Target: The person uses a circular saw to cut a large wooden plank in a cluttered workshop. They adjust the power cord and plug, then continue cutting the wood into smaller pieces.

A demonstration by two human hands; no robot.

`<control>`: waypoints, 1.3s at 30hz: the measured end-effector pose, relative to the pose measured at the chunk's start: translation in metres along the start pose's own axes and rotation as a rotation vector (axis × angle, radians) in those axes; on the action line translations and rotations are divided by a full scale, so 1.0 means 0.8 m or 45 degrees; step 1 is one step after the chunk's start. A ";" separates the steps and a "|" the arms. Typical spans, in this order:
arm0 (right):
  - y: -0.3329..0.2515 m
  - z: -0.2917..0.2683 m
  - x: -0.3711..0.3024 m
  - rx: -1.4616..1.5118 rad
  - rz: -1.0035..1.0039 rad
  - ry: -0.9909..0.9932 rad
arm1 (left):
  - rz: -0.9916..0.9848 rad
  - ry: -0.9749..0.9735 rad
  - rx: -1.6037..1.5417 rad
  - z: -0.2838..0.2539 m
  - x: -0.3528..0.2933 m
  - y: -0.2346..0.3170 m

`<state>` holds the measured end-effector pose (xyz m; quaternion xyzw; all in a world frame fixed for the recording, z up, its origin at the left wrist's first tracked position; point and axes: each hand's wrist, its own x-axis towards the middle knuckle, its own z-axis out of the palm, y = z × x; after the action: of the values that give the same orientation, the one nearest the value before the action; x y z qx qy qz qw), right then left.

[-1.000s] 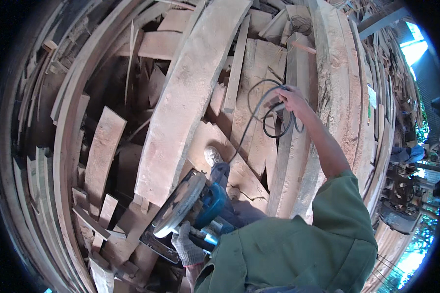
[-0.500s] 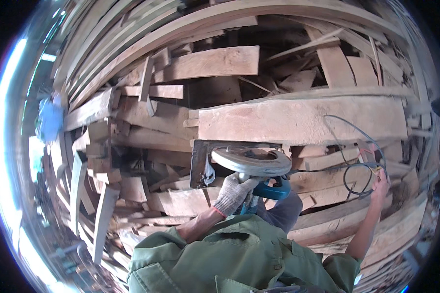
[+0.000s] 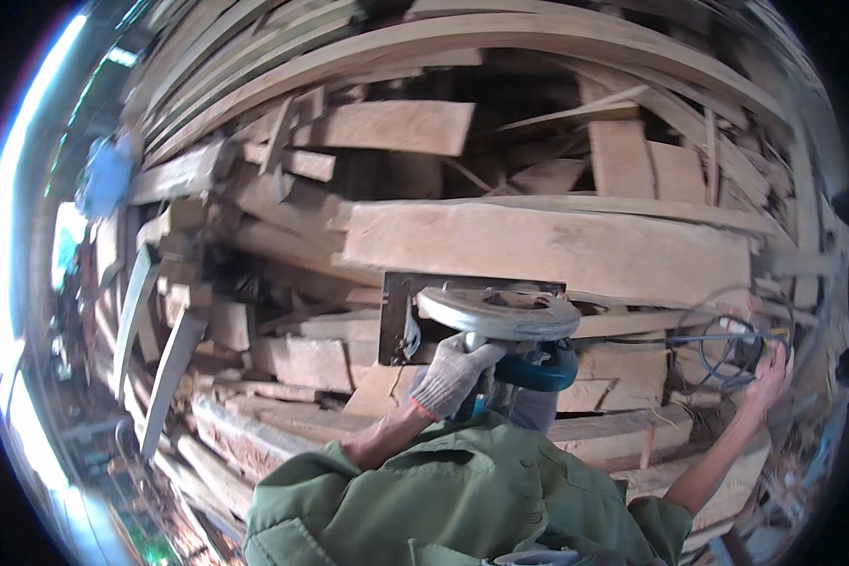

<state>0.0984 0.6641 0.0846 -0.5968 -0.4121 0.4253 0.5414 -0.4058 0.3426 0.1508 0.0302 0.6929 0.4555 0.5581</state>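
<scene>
My left hand [image 3: 460, 373], in a pale knitted work glove, is wrapped round a front grip of a circular saw [image 3: 500, 321]. The saw has a dark flat base plate, a round metal blade guard and a teal body, and is held close in front of my green shirt. Its dark power cord [image 3: 641, 339] runs off to the right and loops beside my bare right hand [image 3: 772, 373]. The right fingers are closed on the cord near a small yellow bit; the exact grip is small and blurred. Just beyond the saw lies a wide pale board [image 3: 547, 247].
Stacked planks and offcuts surround me. Long curved boards [image 3: 500, 30] lie at the far side, and narrow beams [image 3: 173, 377] jut out at left. Dark gaps [image 3: 387, 177] open between the pieces. A blue bundle [image 3: 106, 177] sits at far left.
My right hand has moved farther right and slightly down, drawing the cord and its loops along. The view has shifted and turned a little; the saw stays in my left hand.
</scene>
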 end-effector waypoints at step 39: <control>-0.216 -0.053 0.001 -0.173 0.662 1.035 | 0.123 -0.773 0.601 0.522 0.267 0.389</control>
<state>0.1335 0.6650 0.2594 -0.8317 -0.0313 0.2511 0.4943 -0.2970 0.8915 0.2142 0.3240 0.5796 0.2794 0.6935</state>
